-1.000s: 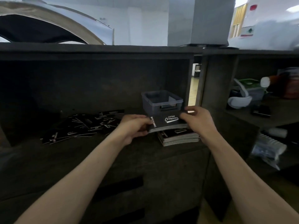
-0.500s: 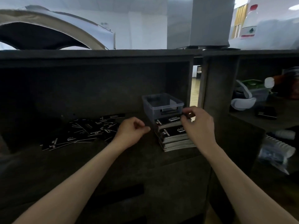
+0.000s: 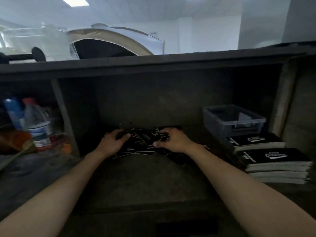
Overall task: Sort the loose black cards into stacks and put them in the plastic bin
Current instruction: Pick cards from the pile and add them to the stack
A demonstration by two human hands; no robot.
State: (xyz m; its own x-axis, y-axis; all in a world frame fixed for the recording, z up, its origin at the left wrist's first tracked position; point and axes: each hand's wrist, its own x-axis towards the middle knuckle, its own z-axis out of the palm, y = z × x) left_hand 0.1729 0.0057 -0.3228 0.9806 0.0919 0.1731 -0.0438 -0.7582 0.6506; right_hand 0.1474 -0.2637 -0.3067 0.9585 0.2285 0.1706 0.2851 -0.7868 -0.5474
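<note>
The left hand (image 3: 112, 142) and right hand (image 3: 172, 141) bracket the loose black cards (image 3: 143, 142) at the centre of the desk (image 3: 145, 178). The fingers curl onto the pile's two edges, probably to rake the thin, slippery rectangles together. Squared stacks (image 3: 273, 159) lie to the right, just on the near side of the rigid, translucent plastic bin (image 3: 217, 127).

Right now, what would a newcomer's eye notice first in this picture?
A scattered pile of loose black cards lies in the middle of the dark shelf, with the person's left grip and right grip on it. At the right, neat stacks of black cards stand before a grey plastic bin.
</note>
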